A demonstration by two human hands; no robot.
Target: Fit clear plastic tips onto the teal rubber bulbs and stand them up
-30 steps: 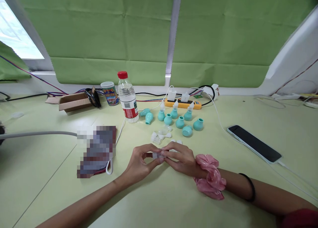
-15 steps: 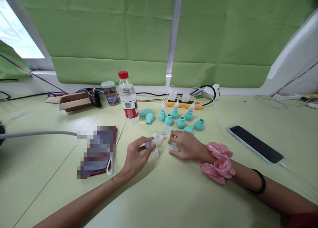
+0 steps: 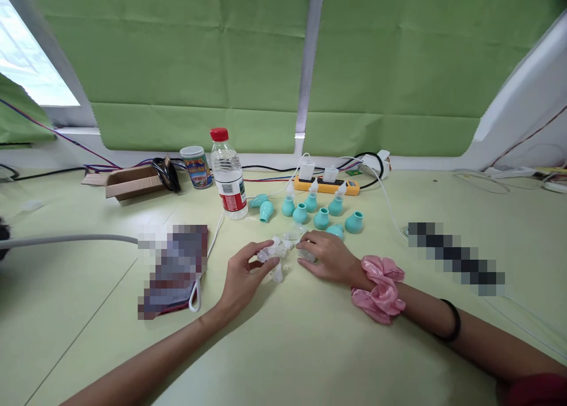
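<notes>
Here: small clear caps (image 3: 278,254), scattered, translucent. Left hand (image 3: 243,279) pinching one between thumb and fingers; right hand (image 3: 326,256) palm-down, fingers curled onto another.

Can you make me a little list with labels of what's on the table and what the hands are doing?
left hand: pinches a small clear plastic piece
right hand: rests on another clear piece
between hands: loose clear pieces on the table
behind them: teal bulbs, some with white tips
farther back: water bottle, can, yellow power strip
right wrist: pink scrunchie
</notes>
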